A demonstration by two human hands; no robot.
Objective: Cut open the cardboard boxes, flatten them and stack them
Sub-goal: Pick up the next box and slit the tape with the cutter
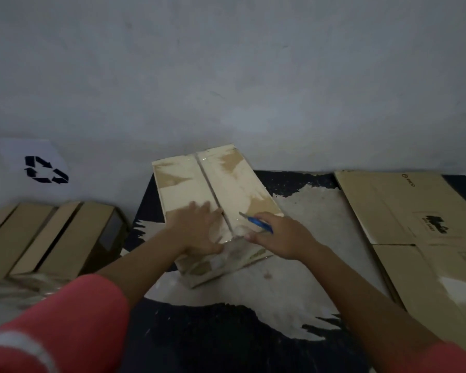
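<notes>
Past the sleeve (65, 319), the left hand (197, 227) presses spread fingers on the box (189, 184), the right hand (283, 238) curls its fingers round the knife (256, 223); one sheet (414, 224) lies flattened, another box (51, 238) waits.

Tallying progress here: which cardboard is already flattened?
The printed cardboard on the right lies flat; the taped middle box and the boxes on the left stand unflattened.

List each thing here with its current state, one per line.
taped box: flaps shut, standing on the floor.
left hand: flat, pressing on the taped box.
right hand: grips the blue cutter.
blue cutter: blade out, over the box top.
flattened cardboard: lying flat, right side.
left boxes: not flattened.
</notes>
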